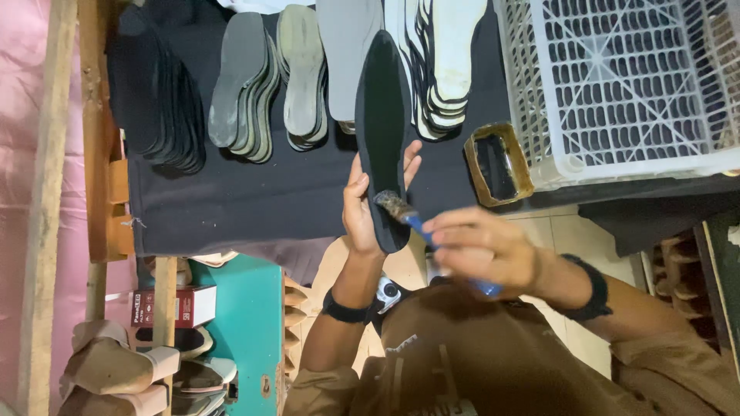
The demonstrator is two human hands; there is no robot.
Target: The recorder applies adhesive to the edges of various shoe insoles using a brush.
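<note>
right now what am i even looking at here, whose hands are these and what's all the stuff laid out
This is a single picture from a camera worn on a person's head, looking down at their own two bare hands; there is no machine. The left hand holds up a long black insole, its fingers curling behind it. The right hand grips a blue-handled brush, its bristles against the insole's lower end. Beyond the hands a dark cloth covers the work surface, with fanned stacks of black soles, grey soles and pale soles. A small open tin sits beside a white plastic crate. Finished shoes sit on a shelf at lower left.
</note>
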